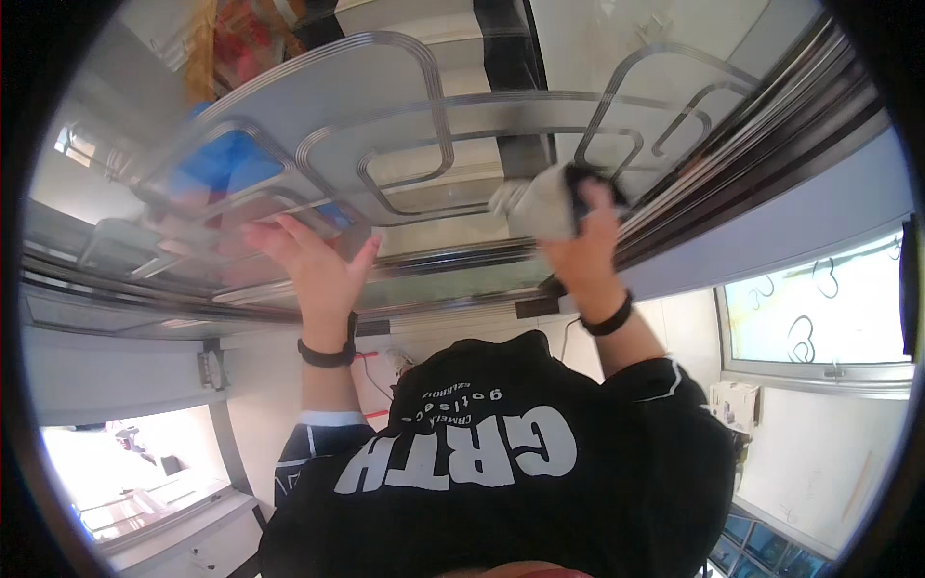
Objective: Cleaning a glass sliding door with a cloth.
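A glass panel (pixel 376 72) with bands of thin curved lines stands in front of me, in a metal-edged frame. My right hand (pixel 589 231) grips a whitish object with a black part (pixel 549 202), blurred, close to the glass; whether it is a cloth or a tool I cannot tell. My left hand (pixel 311 260) is raised at the glass with its fingers apart and holds nothing. Black bands circle both wrists. A blue thing (pixel 231 162) shows in or through the glass, unclear.
Dark and metallic frame rails (pixel 751 152) run along the panel's right edge. A window with heart-shaped drawings (pixel 816 311) is at the right, above a white wall-mounted fitting (pixel 735 406). Another bright window (pixel 137 469) opens at the lower left. A cable hangs behind my left arm.
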### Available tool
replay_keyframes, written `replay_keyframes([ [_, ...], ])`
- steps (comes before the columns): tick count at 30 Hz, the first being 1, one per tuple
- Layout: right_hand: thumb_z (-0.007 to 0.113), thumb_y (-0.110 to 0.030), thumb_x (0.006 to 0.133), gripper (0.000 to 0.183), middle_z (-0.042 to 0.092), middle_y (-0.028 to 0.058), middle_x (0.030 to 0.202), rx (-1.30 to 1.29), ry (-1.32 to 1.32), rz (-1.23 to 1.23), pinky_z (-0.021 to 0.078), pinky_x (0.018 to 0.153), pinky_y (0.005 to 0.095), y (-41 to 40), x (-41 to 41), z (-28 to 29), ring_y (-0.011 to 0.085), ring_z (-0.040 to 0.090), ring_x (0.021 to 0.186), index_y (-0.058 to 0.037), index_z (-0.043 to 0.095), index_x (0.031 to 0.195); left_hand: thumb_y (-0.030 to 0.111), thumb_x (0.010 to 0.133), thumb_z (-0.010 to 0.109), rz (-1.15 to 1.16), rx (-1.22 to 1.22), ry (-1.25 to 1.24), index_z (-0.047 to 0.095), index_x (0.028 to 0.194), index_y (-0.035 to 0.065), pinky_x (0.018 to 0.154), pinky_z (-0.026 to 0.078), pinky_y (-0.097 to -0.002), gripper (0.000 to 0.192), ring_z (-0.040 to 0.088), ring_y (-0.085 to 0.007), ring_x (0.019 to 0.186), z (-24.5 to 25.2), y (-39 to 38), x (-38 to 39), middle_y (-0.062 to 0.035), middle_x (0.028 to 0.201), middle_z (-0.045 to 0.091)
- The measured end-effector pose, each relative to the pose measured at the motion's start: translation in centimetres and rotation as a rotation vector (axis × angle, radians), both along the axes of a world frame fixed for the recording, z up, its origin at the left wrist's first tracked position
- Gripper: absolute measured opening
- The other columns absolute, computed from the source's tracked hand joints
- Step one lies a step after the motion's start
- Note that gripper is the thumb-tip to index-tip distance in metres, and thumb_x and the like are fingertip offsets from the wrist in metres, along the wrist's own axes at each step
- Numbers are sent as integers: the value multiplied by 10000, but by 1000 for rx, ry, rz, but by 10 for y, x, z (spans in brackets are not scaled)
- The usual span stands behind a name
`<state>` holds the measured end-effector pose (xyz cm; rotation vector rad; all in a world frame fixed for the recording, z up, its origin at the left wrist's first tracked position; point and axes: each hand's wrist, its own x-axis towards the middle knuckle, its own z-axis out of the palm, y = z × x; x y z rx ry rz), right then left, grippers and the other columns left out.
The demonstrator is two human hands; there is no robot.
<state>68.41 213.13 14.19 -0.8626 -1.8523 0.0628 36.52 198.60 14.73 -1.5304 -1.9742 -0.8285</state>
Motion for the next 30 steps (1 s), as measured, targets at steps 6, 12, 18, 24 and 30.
replay_keyframes([
  [6,862,-204,614,608,641,209,1056,-122,-524,1,545,795,445,-2,12,-23,402,653,1000,23,624,1125,547,745,833,-11,20,3,-141,1591,58,1156,23,-705,1380,-144,-599,1465,-4,-7,-3,-448,1553,-166],
  [12,704,-114,877,163,714,104,968,695,-228,-303,535,847,363,47,41,136,258,683,892,-36,708,1019,516,759,831,38,-37,6,-109,1597,52,1176,52,-673,1341,-110,-594,1474,-4,-20,-1,-443,1568,-116],
  [18,720,-276,910,255,749,101,1027,368,460,-264,533,835,390,48,0,173,292,689,877,-47,747,1020,480,770,828,19,-50,-13,-38,1601,33,1179,106,-659,1281,-101,-605,1470,-5,-22,-7,-434,1576,-104],
  [24,715,-190,782,395,651,39,976,117,-239,113,535,666,444,-28,-99,-29,226,665,865,-67,624,1146,410,777,802,-5,21,15,88,1612,49,1162,180,-679,1156,-31,-632,1462,-5,-11,-7,-405,1599,-54],
  [30,726,-169,736,357,654,29,1011,11,-686,277,547,645,378,-29,-63,-62,200,677,868,-106,666,1082,269,792,757,111,-61,-13,171,1583,-6,1182,203,-638,1022,14,-620,1467,-4,-18,-8,-398,1600,-13],
])
